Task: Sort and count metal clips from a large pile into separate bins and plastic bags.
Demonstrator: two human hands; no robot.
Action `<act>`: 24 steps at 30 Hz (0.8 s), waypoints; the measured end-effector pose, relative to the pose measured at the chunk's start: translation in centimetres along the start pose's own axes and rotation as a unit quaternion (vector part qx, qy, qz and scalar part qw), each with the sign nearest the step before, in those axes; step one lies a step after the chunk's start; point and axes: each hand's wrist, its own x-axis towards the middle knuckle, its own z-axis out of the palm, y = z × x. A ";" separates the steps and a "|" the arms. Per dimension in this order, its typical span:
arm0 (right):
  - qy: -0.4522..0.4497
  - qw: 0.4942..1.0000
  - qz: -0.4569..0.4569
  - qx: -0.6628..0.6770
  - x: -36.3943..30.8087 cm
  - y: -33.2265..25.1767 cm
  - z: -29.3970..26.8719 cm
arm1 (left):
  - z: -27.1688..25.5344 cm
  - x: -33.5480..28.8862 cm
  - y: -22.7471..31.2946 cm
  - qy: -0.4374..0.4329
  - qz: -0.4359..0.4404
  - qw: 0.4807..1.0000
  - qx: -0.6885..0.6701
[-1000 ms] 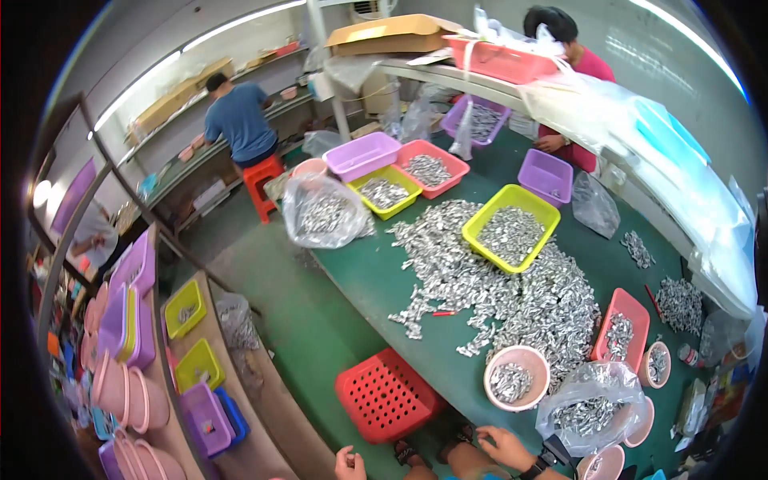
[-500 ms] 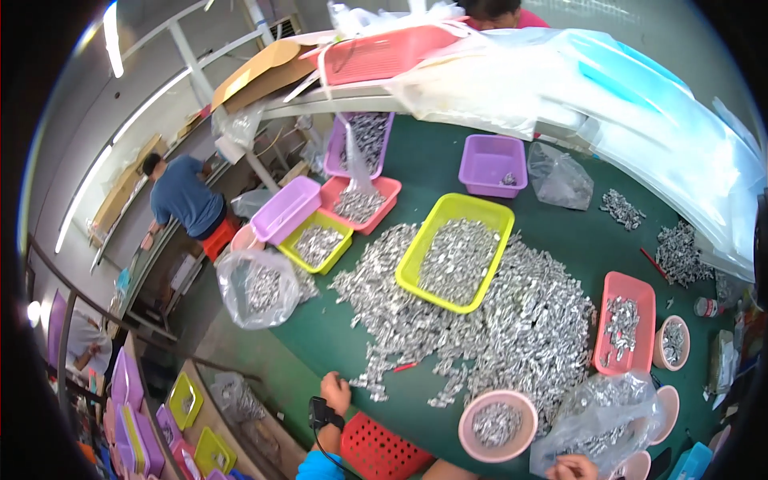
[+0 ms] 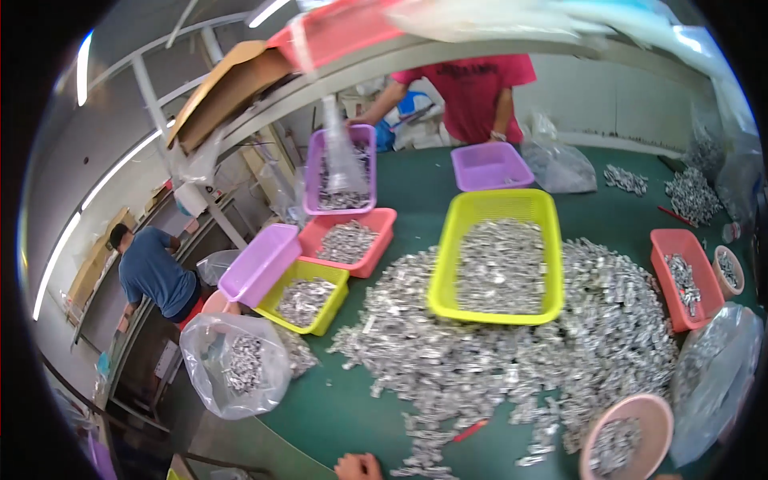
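At the lower edge, my left hand point(image 3: 358, 466) rests on the green table beside the small metal parts. Its fingers look curled in, and nothing shows in them. Only a sliver of my right hand point(image 3: 669, 477) shows at the bottom edge, by the pink bowl point(image 3: 590, 454); its fingers are hidden. This bowl holds metal parts point(image 3: 620, 445). Between the hands spreads a large heap of silvery metal parts point(image 3: 448, 376), with a small red stick point(image 3: 470, 430) at its near side. A yellow basket point(image 3: 554, 264) of parts sits on the heap.
A clear bag of parts point(image 3: 236, 364) and yellow, red and purple baskets line the left side. At right are a red basket point(image 3: 662, 276) and a plastic bag point(image 3: 716, 384). Behind the table, a person in a red shirt point(image 3: 472, 92) reaches toward a purple basket point(image 3: 310, 172). A shelf beam crosses above.
My view has tilted up and turned, so the table's things sit lower or further right. Both hands have slid mostly out of the lower edge. The person across now shows from shoulders to waist.
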 end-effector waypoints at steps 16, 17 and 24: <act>0.292 0.935 0.193 -0.045 -2.4 -1.1 21.1 | -0.3 -0.7 -2.9 0.035 0.241 0.959 -0.145; 0.341 0.931 0.106 -0.069 -1.7 -0.6 21.6 | -0.8 -0.7 -3.9 0.047 0.238 0.960 -0.143; 0.345 0.912 0.219 -0.046 -2.6 0.4 20.5 | -2.4 -0.7 -1.5 0.010 0.242 0.966 -0.096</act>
